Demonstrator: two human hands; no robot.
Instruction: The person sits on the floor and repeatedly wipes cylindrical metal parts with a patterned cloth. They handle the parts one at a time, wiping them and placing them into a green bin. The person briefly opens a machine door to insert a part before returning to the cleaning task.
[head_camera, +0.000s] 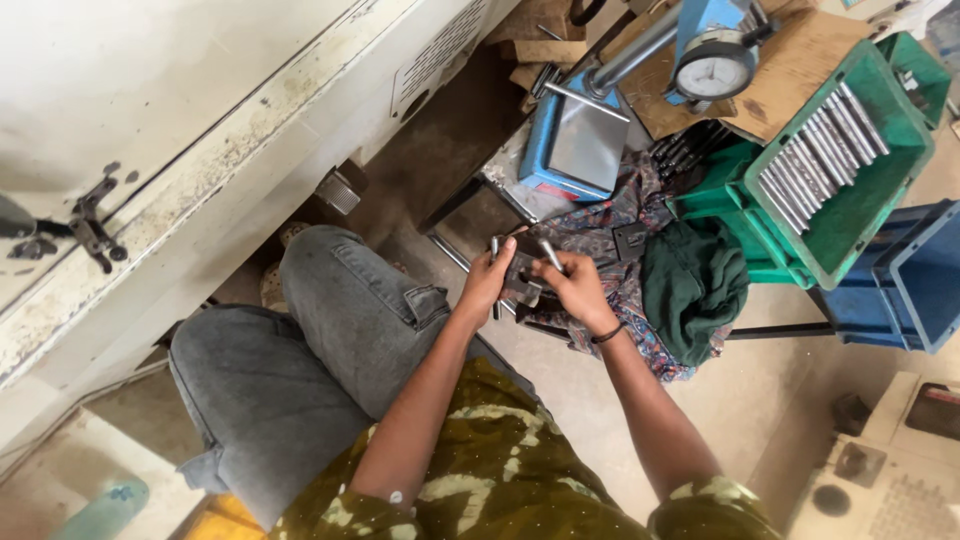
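My left hand grips a thin metal rod that stands upright between its fingers. My right hand holds another short metal rod, tilted, against a small dark metal gauge block between the two hands. Both hands meet just above a patterned cloth. My knees in grey jeans are to the left of the hands.
A green crate at the right holds a row of several metal rods. Blue crates sit beside it. A dial gauge on a blue stand is behind the hands. A green cloth lies at the right. A white machine fills the left.
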